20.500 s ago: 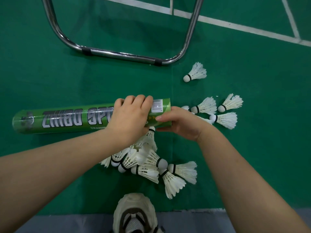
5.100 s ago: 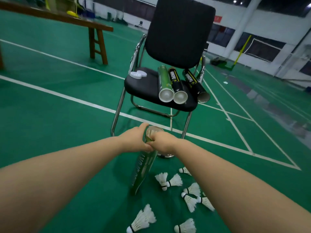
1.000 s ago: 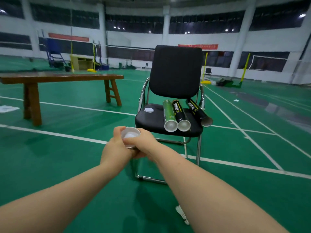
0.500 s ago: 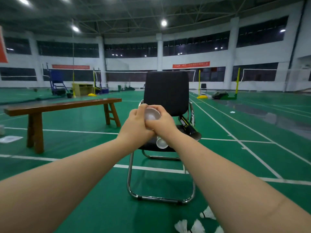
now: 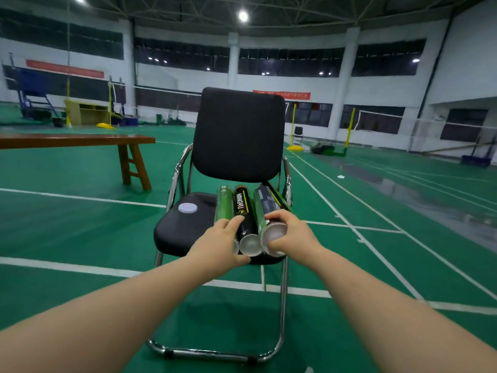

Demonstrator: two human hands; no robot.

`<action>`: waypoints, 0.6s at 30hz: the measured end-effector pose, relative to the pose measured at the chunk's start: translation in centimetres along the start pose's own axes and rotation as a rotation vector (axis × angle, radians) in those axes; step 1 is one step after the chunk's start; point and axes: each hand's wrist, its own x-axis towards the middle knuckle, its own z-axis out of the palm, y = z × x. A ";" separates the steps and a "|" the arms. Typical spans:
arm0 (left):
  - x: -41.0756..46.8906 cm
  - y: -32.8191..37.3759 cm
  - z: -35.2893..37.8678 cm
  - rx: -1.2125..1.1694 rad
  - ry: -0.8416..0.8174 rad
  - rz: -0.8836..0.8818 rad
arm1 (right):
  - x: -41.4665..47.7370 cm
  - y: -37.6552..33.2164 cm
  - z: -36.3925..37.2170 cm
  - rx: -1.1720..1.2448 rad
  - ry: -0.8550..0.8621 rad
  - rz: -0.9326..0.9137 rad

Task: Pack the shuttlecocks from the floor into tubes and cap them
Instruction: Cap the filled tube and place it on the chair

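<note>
Several shuttlecock tubes lie side by side on the black chair seat. My right hand grips the near capped end of a green tube, which lies to the right of a black tube. Another green tube lies at the left, and a further black tube shows behind on the right. My left hand rests on the near ends of the left green tube and the black tube, fingers stretched over them. A loose white cap sits on the seat's left side.
The chair has a black backrest and a chrome frame on the green court floor. A wooden bench stands at the left. A bit of white shuttlecock shows at the bottom edge.
Half a second ago both hands held the capped tube up in front of the chair. Now it lies on the seat among the other tubes, and my left hand has shifted onto the neighbouring tubes.
</note>
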 end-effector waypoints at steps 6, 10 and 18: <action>3.9 -4.0 3.1 0.004 -0.008 -0.007 | 5.7 5.0 2.0 -0.338 -0.077 0.040; 4.9 -6.1 4.6 0.062 -0.001 0.024 | 7.8 7.0 3.8 -0.860 0.041 0.015; 5.0 -7.7 5.4 0.164 0.056 0.093 | 9.1 10.0 3.9 -0.695 0.048 0.310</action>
